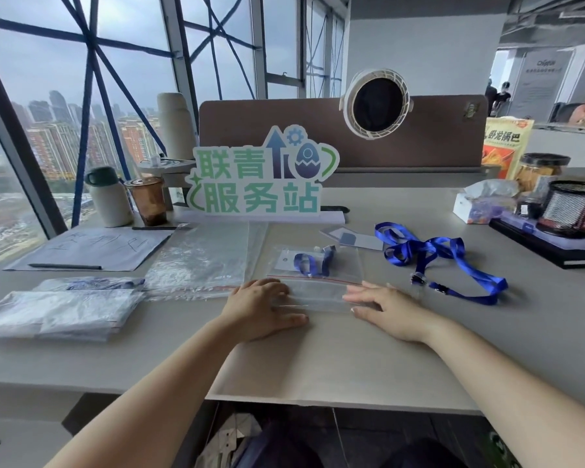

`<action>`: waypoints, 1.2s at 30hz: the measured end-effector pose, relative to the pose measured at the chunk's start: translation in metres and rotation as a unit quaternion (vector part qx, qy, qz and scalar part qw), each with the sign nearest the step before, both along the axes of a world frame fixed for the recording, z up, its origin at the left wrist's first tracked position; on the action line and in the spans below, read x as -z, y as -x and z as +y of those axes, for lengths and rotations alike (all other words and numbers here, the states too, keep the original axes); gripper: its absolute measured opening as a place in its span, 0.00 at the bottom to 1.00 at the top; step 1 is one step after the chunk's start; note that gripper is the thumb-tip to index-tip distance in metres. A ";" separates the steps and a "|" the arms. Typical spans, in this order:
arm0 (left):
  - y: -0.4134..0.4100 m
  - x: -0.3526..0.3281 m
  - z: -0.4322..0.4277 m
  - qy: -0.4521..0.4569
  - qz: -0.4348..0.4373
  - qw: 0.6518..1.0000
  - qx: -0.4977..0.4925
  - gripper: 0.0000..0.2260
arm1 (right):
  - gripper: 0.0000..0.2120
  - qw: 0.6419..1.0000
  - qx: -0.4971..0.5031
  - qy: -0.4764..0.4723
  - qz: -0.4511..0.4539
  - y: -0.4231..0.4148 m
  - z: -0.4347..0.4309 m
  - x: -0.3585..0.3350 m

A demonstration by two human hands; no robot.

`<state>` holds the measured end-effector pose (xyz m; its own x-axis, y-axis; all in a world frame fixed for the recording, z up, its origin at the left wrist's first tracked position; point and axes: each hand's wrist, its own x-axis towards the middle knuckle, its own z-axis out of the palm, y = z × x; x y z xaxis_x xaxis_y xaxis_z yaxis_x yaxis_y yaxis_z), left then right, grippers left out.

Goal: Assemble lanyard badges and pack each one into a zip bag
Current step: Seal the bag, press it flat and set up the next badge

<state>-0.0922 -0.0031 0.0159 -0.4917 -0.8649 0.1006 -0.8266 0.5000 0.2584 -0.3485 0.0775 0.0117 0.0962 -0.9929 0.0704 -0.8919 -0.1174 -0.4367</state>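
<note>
- A clear zip bag (314,268) lay at frame centre on the desk (318,366), with a folded blue lanyard (313,261) and a white badge card (286,261) seen inside it.
- The left hand (264,307) and right hand (382,310) were laid flat on the bag's near edge, fingers spread; nothing was gripped by either.
- The red zip line seemed to be under press; if air was trapped, the seal could be left partly open.
- The lanyard's bulk could be caught in the strip, so closure might fail there.
- The slick film could be slid away under uneven pressure from the palms.
- A loose lanyard (443,261) lay at centre right, well apart; its clip could be snagged if it was dragged.
- Spare bags (200,261) at centre left could be picked up doubled.
</note>
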 end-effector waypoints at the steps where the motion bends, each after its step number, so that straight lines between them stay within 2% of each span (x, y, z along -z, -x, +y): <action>1: 0.002 -0.001 0.002 -0.002 0.017 1.000 -0.007 0.32 | 0.15 1.000 0.007 -0.002 0.010 -0.002 0.000 0.000; 4: 0.000 -0.003 0.001 0.007 0.052 0.998 -0.030 0.27 | 0.14 0.999 0.022 -0.018 -0.017 -0.003 0.004 -0.006; 7: -0.010 -0.007 0.001 0.006 0.116 0.993 -0.032 0.12 | 0.12 0.989 0.030 -0.051 -0.135 0.000 0.018 -0.026; 9: -0.015 -0.012 0.005 -0.025 0.202 0.979 -0.030 0.02 | 0.13 0.985 0.023 -0.056 -0.164 0.003 0.025 -0.042; 12: -0.015 -0.021 0.008 -0.128 0.365 0.922 -0.015 0.08 | 0.13 0.966 0.015 -0.041 -0.256 0.006 0.027 -0.055; 13: -0.013 -0.023 0.008 -0.157 0.406 0.900 -0.013 0.07 | 0.18 0.954 0.013 -0.050 -0.295 0.007 0.027 -0.056; 15: -0.010 -0.028 0.009 -0.194 0.460 0.866 -0.028 0.05 | 0.27 0.942 0.018 -0.068 -0.328 0.006 0.024 -0.055; 16: -0.007 -0.028 0.009 -0.202 0.470 0.858 -0.046 0.05 | 0.26 0.940 0.024 -0.074 -0.331 0.005 0.022 -0.051; 18: -0.002 -0.027 0.005 -0.175 0.451 0.870 -0.089 0.05 | 0.17 0.938 0.064 -0.053 -0.337 0.003 0.014 -0.041; 20: 0.001 -0.023 -0.005 -0.111 0.358 0.918 -0.127 0.10 | 0.12 0.926 0.114 -0.009 -0.359 -0.002 0.002 -0.032; 22: 0.002 -0.021 -0.012 -0.065 0.242 0.953 -0.169 0.14 | 0.11 0.924 0.146 0.026 -0.351 -0.006 -0.008 -0.024; 24: 0.004 -0.019 -0.017 -0.035 0.134 0.970 -0.202 0.15 | 0.11 0.937 0.179 0.041 -0.297 -0.005 -0.022 -0.013; 26: 0.005 -0.017 -0.020 -0.025 0.066 0.973 -0.222 0.19 | 0.14 0.954 0.215 0.024 -0.206 -0.003 -0.034 -0.004; 29: 0.006 -0.012 -0.025 -0.035 0.033 0.970 -0.239 0.25 | 0.23 0.968 0.243 -0.014 -0.052 -0.003 -0.045 0.000; 31: 0.007 -0.013 -0.030 -0.046 0.031 0.970 -0.237 0.24 | 0.25 0.968 0.246 -0.035 -0.015 -0.002 -0.050 -0.002; 33: 0.008 -0.017 -0.035 -0.054 0.031 0.970 -0.234 0.21 | 0.19 0.969 0.240 -0.030 -0.044 -0.001 -0.055 -0.003; 36: 0.011 -0.021 -0.039 -0.071 0.032 0.968 -0.237 0.16 | 0.06 0.968 0.238 -0.012 -0.075 -0.006 -0.054 -0.008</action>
<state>-0.1028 -0.0420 0.0364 -0.0331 -0.9993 -0.0178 -0.9346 0.0246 0.3548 -0.3427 0.0236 0.0202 -0.3818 -0.9239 0.0250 -0.7690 0.3025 -0.5632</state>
